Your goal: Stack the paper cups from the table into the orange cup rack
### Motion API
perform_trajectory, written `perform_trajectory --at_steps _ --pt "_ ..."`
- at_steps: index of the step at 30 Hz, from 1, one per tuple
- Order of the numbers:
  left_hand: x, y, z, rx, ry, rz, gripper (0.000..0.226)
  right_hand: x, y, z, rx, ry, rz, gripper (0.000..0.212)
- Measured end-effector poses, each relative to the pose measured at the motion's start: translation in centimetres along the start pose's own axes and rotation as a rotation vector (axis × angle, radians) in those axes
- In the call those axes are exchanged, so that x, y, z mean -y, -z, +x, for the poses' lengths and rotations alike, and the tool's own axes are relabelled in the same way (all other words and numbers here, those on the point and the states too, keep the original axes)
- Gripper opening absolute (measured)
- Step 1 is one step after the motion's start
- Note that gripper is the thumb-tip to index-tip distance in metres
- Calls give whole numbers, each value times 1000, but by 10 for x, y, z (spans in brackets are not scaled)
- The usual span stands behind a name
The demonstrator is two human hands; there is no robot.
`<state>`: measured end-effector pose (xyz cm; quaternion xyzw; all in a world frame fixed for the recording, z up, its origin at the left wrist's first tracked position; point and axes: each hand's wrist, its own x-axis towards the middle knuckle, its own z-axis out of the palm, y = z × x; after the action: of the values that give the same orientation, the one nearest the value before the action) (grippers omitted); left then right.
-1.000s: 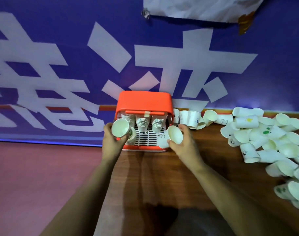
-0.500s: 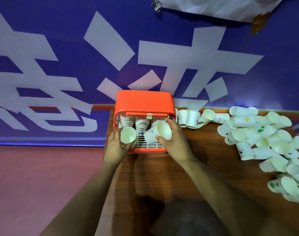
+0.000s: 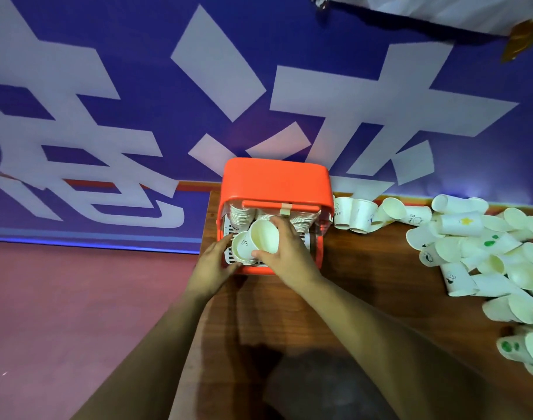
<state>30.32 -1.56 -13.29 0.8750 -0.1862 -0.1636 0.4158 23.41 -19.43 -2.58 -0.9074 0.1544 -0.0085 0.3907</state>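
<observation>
The orange cup rack (image 3: 275, 180) stands at the table's far left corner, with stacks of white paper cups (image 3: 240, 216) lying inside on its white grille. My right hand (image 3: 288, 253) grips a white paper cup (image 3: 264, 236), mouth towards me, in front of the rack's middle. My left hand (image 3: 212, 262) holds a second paper cup (image 3: 241, 250) at the rack's lower left, just under the first cup. The two cups touch or overlap. A large heap of loose paper cups (image 3: 483, 253) lies on the table to the right.
The brown wooden table (image 3: 365, 295) ends at the left just beside the rack, with a reddish floor (image 3: 77, 313) beyond. A blue wall banner (image 3: 198, 86) rises right behind the rack. A few more cups (image 3: 359, 210) stand next to the rack's right side.
My right hand has carried its cup leftwards from the rack's right front to its middle. My left hand's cup has dropped lower, and the two cups now meet.
</observation>
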Motion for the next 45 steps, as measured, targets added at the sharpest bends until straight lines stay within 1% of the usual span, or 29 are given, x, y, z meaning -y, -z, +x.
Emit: perform_trajectory --at_steps 3,6,8,10,12,16,22,24,27,29,32,34,38,39,42,43,45 --pt "1 1 -1 -46 17 -41 47 -3 -12 6 111 50 -122 83" --pt "-9 5 -4 -70 128 -270 28 -5 -24 13 171 44 -170 82" --pt "-11 6 -4 -57 161 -379 25 -8 -32 19 209 17 -158 80" --pt "-10 7 -4 -20 147 -396 27 -13 -37 20 219 -41 -109 78" --pt "-10 7 -2 1 137 -370 31 -20 -40 18 198 -92 -68 74" --pt "-5 6 1 -30 126 -265 37 -29 -47 19 173 -115 3 63" --pt "-3 9 -3 -55 127 -170 39 -28 -56 23 182 -125 23 66" --pt "-9 9 -6 -102 149 -159 40 -29 -52 19 209 -120 -6 70" --pt "-25 10 -18 -225 173 -142 30 -38 -35 4 221 -167 -29 71" --pt "-37 8 -27 -250 122 -112 23 -52 -13 -11 221 -165 -36 66" --pt "-56 -5 -38 -194 20 -76 17 -87 27 -33 190 -162 -108 54" --pt "-73 -19 -38 -134 -36 -57 14 -117 57 -43 163 -215 -167 47" --pt "-114 -54 -23 -164 -62 -65 13 -173 121 -55 141 -369 -227 49" --pt "-126 -65 -17 -123 -78 -65 12 -186 137 -55 127 -375 -243 49" --pt "-170 -101 3 105 -156 -71 8 -218 177 -45 67 -393 -311 53" --pt "-185 -116 12 156 -178 -69 10 -228 189 -40 33 -398 -334 54" --pt "-215 -142 28 199 -201 -57 15 -246 208 -30 -54 -373 -369 55"
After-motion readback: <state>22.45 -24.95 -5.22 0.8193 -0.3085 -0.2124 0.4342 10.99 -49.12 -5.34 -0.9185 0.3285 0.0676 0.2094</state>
